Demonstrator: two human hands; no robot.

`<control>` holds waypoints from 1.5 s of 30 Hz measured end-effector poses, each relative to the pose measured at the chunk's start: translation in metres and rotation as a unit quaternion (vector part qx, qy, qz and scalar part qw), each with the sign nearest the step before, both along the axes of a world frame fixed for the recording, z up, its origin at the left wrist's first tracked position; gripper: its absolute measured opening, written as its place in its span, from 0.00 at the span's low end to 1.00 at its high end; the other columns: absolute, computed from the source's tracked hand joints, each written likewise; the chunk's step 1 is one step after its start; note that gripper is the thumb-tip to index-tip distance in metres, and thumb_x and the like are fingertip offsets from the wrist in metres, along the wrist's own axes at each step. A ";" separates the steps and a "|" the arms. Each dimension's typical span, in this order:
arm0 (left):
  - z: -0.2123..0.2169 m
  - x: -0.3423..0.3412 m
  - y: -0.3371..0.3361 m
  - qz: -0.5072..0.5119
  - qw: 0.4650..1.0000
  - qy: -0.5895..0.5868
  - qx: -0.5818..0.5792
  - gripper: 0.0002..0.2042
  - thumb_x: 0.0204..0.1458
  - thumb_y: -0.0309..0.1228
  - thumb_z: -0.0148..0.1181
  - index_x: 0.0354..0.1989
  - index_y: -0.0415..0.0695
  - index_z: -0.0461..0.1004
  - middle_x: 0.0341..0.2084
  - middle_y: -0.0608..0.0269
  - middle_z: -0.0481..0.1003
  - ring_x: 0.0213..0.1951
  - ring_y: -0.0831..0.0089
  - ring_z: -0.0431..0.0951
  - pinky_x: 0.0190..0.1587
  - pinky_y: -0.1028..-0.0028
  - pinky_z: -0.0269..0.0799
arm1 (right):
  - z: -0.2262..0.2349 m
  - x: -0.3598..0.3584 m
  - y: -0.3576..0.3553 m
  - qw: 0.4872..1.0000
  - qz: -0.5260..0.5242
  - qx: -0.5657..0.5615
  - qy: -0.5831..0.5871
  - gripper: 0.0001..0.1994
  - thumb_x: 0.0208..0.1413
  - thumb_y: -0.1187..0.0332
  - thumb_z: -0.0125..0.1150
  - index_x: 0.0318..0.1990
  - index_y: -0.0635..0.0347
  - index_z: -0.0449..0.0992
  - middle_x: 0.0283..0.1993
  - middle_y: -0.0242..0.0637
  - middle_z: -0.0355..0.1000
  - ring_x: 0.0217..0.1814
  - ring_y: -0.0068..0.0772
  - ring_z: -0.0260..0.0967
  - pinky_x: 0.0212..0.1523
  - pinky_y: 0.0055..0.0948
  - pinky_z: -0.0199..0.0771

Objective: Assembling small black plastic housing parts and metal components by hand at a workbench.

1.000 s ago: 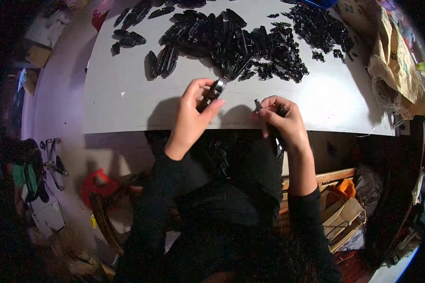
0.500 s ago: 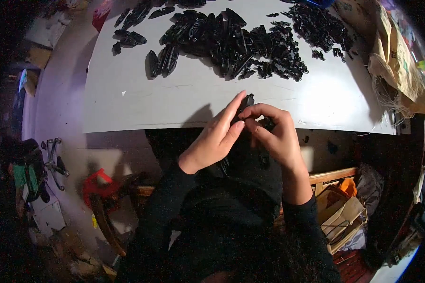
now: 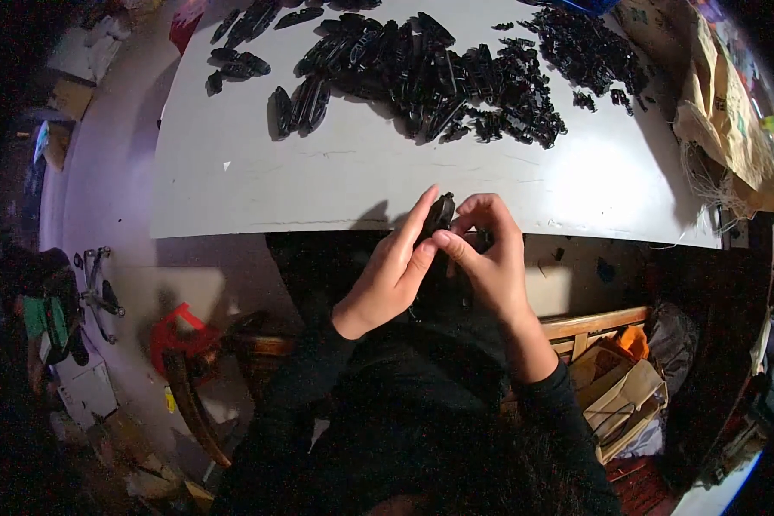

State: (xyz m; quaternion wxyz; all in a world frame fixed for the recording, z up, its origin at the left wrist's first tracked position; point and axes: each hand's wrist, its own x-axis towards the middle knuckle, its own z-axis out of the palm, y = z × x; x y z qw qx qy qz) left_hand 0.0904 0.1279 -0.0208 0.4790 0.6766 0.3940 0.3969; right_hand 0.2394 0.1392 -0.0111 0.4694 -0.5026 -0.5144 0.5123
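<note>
My left hand (image 3: 385,279) holds an elongated black plastic part (image 3: 441,213) upright, its fingers straight along one side and its thumb at the lower end. From the other side, my right hand (image 3: 500,271) has its thumb pressed to the part's lower end, with the index finger bent beside it. Something dark shows under the curled right fingers, too shaded to name. Both hands are at the near edge of a white table (image 3: 301,193). Across the table lies a heap of similar long black parts (image 3: 387,64).
Small black clip-like pieces (image 3: 525,103) adjoin the heap, and another pile of small pieces (image 3: 585,52) lies at the far right. Beige sacking (image 3: 718,129) with frayed threads hangs at the right edge. Below are a wooden chair rail (image 3: 606,321) and a box of cardboard (image 3: 632,400).
Both hands have shifted slightly toward me. More of the black part shows between them, and the right index finger has lifted away from its upper portion.
</note>
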 end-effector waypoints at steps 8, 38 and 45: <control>0.006 0.001 -0.006 0.003 0.998 -0.032 -0.046 0.26 0.58 0.26 0.41 0.63 0.34 0.41 0.61 0.43 0.51 0.62 0.61 0.53 0.61 0.70 0.49 | 0.011 0.006 -0.001 0.984 0.090 -0.129 0.082 0.08 0.52 0.72 0.59 0.27 0.66 0.68 0.21 0.30 0.67 0.20 0.19 0.64 0.20 0.18 0.65; -0.001 -0.048 0.038 0.129 0.948 0.237 0.170 0.09 0.47 0.25 0.55 0.38 0.39 0.70 0.34 0.54 0.71 0.39 0.56 0.71 0.40 0.64 0.67 | -0.018 0.021 -0.012 0.964 0.212 0.082 -0.141 0.12 0.48 0.69 0.62 0.37 0.68 0.71 0.37 0.38 0.69 0.41 0.27 0.66 0.46 0.26 0.65; -0.013 -0.066 0.121 0.342 0.786 0.469 0.212 0.11 0.46 0.29 0.58 0.37 0.42 0.66 0.36 0.55 0.65 0.39 0.56 0.68 0.40 0.62 0.66 | -0.038 0.011 0.093 0.926 -0.055 0.236 -0.289 0.08 0.46 0.81 0.55 0.36 0.62 0.71 0.36 0.38 0.69 0.31 0.36 0.69 0.30 0.30 0.69</control>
